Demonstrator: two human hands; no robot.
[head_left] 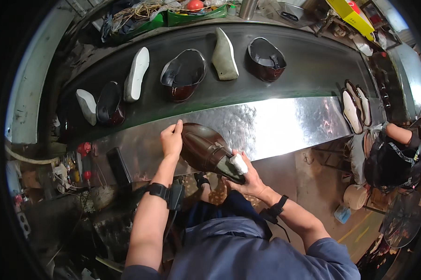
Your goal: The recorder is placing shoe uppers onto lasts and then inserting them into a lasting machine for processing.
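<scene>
A dark brown leather shoe (202, 143) is held in front of me over the near edge of the metal ledge, its toe up and to the left. My left hand (172, 139) is closed on the toe end, with the thumb along its side and some fingers hidden behind it. Around the heel end, my right hand (253, 179) is closed, a white wrapping (239, 164) on its thumb. A greenish form (228, 170) shows in the shoe's opening, beside that thumb. Both wrists carry black bands.
A shiny metal ledge (220, 122) runs along a black belt (308, 65). On the belt lie pale shoe lasts (137, 74) and dark shoe uppers (183, 75). White-soled shoes (351, 111) lie at right, near another person's arm (399, 134). A dark flat object (119, 165) rests at left.
</scene>
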